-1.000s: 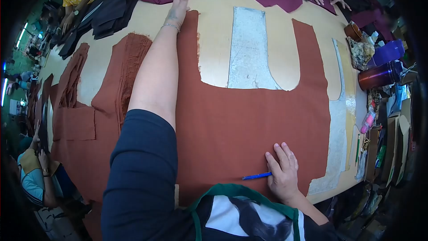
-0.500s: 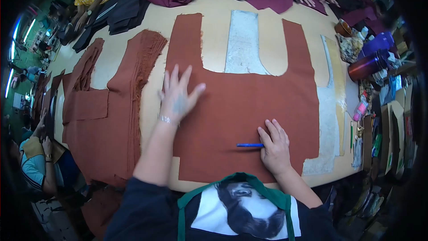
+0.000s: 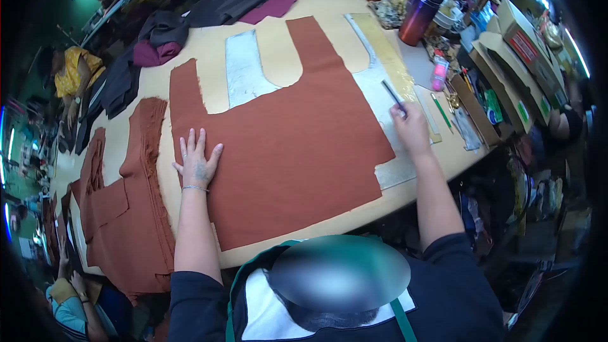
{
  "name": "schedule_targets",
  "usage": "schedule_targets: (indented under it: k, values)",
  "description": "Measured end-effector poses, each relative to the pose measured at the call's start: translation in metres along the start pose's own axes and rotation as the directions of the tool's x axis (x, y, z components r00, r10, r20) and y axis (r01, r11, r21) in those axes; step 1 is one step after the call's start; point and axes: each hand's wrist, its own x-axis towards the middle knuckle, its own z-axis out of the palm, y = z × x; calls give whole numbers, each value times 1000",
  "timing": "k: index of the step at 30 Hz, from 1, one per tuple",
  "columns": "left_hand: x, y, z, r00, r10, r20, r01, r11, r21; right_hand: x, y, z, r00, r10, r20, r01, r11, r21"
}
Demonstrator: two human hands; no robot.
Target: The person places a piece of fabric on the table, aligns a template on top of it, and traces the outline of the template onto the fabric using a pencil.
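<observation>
In the head view, the rust-coloured cloth point(image 3: 291, 152) is spread on the worktop point(image 3: 277, 41), beside a stack of similar cloth point(image 3: 133, 215). Its left edge is pressed lightly by the left hand point(image 3: 197, 168), ungripping, fingers spread. A pen point(image 3: 392, 95) is grasped in the right hand point(image 3: 413, 128), beyond the cloth's right edge. Smoothing or positioning appears to be in hand; for any next move, flat, unshifted fabric and a controlled pen tip would be needed.

- No text, brand or number can be read.
- At two o'clock, a red printed patch point(image 3: 523, 47) is borne by a cardboard box point(image 3: 514, 25); its wording is too small to be made out.
</observation>
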Motion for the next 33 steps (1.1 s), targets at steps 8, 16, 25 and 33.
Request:
schedule_targets:
  k: [8, 16, 25, 33]
  values:
    - [-52, 9, -2, 996, -81, -50, 79, 996, -32, 47, 71, -21, 975, 221, 22, -186, 867, -461]
    - [-75, 9, 0, 996, -78, 34, 76, 994, 74, 96, 75, -57, 746, 320, 584, -621, 652, 435]
    - [-74, 9, -4, 995, -74, 72, 67, 994, 91, 112, 29, -170, 962, 82, 262, -218, 807, 548]
    - [-73, 8, 0, 996, -72, 50, 67, 994, 90, 126, 57, -254, 992, 78, -102, -6, 819, 574]
